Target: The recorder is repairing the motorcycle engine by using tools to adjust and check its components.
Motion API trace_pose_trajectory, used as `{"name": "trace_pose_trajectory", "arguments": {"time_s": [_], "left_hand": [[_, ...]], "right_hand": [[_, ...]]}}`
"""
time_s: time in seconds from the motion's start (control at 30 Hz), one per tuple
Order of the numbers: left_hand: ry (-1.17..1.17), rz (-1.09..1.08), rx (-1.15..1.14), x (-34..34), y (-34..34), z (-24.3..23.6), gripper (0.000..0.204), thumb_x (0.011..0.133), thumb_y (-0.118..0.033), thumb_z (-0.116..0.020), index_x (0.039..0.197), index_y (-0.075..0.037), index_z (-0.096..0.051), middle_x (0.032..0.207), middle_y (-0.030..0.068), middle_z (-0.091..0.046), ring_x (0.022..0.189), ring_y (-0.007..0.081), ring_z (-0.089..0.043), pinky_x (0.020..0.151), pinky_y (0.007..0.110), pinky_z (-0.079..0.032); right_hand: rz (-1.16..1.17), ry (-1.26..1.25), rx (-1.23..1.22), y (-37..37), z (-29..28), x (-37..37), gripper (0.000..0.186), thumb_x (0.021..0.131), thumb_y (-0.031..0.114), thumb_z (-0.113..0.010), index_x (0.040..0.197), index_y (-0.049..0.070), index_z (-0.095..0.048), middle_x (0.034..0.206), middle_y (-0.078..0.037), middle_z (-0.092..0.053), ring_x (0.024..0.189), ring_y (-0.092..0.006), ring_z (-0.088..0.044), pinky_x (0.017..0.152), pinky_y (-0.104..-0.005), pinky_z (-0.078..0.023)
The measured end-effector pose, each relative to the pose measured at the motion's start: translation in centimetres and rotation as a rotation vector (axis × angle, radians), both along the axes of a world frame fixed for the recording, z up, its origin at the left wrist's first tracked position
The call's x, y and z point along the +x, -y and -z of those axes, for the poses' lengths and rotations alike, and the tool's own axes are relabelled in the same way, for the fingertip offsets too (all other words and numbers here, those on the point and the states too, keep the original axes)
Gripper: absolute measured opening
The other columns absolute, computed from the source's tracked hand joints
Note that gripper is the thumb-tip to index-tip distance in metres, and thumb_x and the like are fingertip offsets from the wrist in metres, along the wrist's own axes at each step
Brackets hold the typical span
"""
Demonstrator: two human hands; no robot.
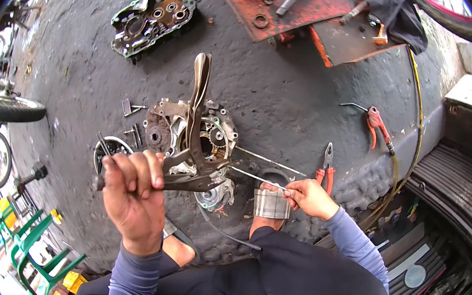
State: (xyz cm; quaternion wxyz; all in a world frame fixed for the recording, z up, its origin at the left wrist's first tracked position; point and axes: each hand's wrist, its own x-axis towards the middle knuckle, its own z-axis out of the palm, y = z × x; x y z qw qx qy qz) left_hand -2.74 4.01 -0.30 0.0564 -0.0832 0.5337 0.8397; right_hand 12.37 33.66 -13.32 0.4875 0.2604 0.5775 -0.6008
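My left hand [135,191] grips a dark metal bar [182,183] with a tall two-pronged steel piece [199,91], over the engine case [162,127]. My right hand [306,197] pinches the near end of a thin metal rod [256,178] that runs toward the case; a second rod [269,160] runs above it. A silvery cover part [215,200] lies below the case, a black wheel-like part [104,156] at its left. Red-handled pliers [327,178] lie right of my right hand, near my sandalled foot [267,209].
An engine cover [151,18] and a red metal plate [249,9] with parts lie ahead. A red air gun [375,122] with a hose is at the right, beside a ribbed step [448,177]. Motorcycle wheels [5,106] and green chairs [40,253] stand at the left.
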Motion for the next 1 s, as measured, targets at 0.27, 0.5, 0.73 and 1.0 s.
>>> {"name": "trace_pose_trajectory", "arguments": {"time_s": [0.27, 0.5, 0.73, 1.0], "left_hand": [[0.008, 0.177, 0.084, -0.9, -5.2, 3.5, 0.048, 0.108, -0.033, -0.044, 0.065, -0.012, -0.035, 0.053, 0.0015, -0.036, 0.053, 0.0174, -0.042, 0.071, 0.037, -0.041], [0.054, 0.377, 0.063, -1.4, -10.2, 5.7, 0.046, 0.107, -0.024, -0.048, 0.064, -0.007, -0.043, 0.055, 0.0013, -0.04, 0.054, 0.0143, -0.041, 0.056, 0.03, -0.04], [0.205, 0.296, -0.207, 0.0, -11.4, 4.3, 0.04, 0.106, -0.024, -0.052, 0.07, -0.008, -0.044, 0.062, 0.0025, -0.04, 0.062, 0.0148, -0.043, 0.067, 0.033, -0.042], [0.148, 0.519, -0.085, -2.5, -11.6, 7.3, 0.083, 0.076, -0.013, -0.067, 0.151, -0.002, -0.032, 0.147, 0.0184, -0.043, 0.133, 0.0271, -0.046, 0.109, 0.034, -0.037]], "right_hand": [[-0.279, -0.656, 0.443, 0.1, -2.5, -1.5, 0.021, 0.092, 0.021, -0.068, 0.094, 0.0, -0.071, 0.071, -0.02, -0.065, 0.072, -0.0343, -0.068, 0.066, -0.0447, -0.051], [0.722, -0.754, -0.248, 1.2, -2.5, -15.0, 0.033, 0.101, 0.033, -0.063, 0.115, 0.003, -0.058, 0.091, -0.005, -0.066, 0.088, -0.0175, -0.067, 0.079, -0.0339, -0.055], [0.938, -0.186, -0.649, 3.8, -0.3, -17.4, 0.037, 0.103, 0.043, -0.055, 0.082, 0.015, -0.043, 0.061, 0.007, -0.034, 0.051, -0.0062, -0.035, 0.049, -0.0269, -0.033], [0.955, -0.148, -0.646, 3.8, 2.8, -17.0, 0.036, 0.105, 0.043, -0.051, 0.084, 0.015, -0.043, 0.063, 0.007, -0.035, 0.05, -0.0058, -0.033, 0.047, -0.0256, -0.029]]}}
